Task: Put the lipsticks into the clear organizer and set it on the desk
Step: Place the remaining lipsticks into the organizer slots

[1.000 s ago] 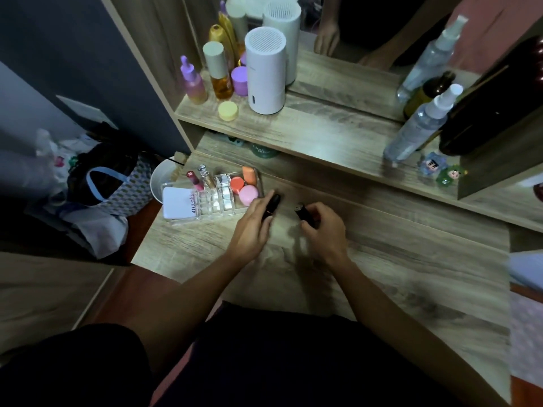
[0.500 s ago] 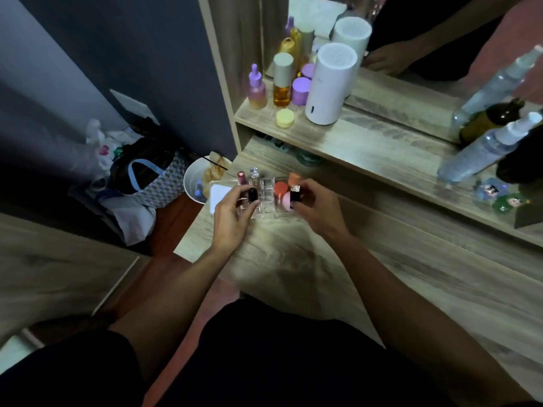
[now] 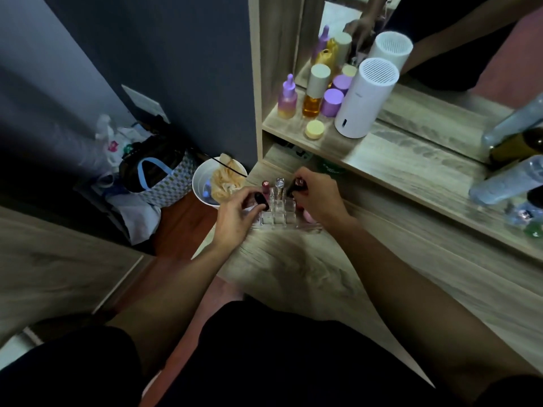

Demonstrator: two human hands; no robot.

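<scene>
Starting at the far left, a patterned bag (image 3: 164, 183) and a white bowl (image 3: 205, 183) sat on the floor beside the desk (image 3: 308, 274), clear of the work. The left hand (image 3: 235, 215) came next, its fingers closed around a dark lipstick (image 3: 261, 201) at the organizer's left edge, the tube tilted toward the cells, apparently so that it could be dropped base first into one of them. The clear organizer (image 3: 279, 218) lay on the desk between the two hands, near the desk's left end; two lipsticks, a pink lipstick (image 3: 266, 186) and a silver-topped tube (image 3: 279, 183), stood upright in its back row, while the front cells looked bare. The right hand (image 3: 317, 198) gripped a second dark lipstick (image 3: 296, 186) over the back right of the grid, held from above, probably to steer it down into a narrow slot. A pink jar (image 3: 308, 215) showed just under that wrist; whether it sat inside the organizer could not be told. Up on the shelf to the right stood bottles and a white cylinder (image 3: 364, 104), well apart from the hands. Both tubes seemed on the point of being seated, with the organizer already resting on the desk.
</scene>
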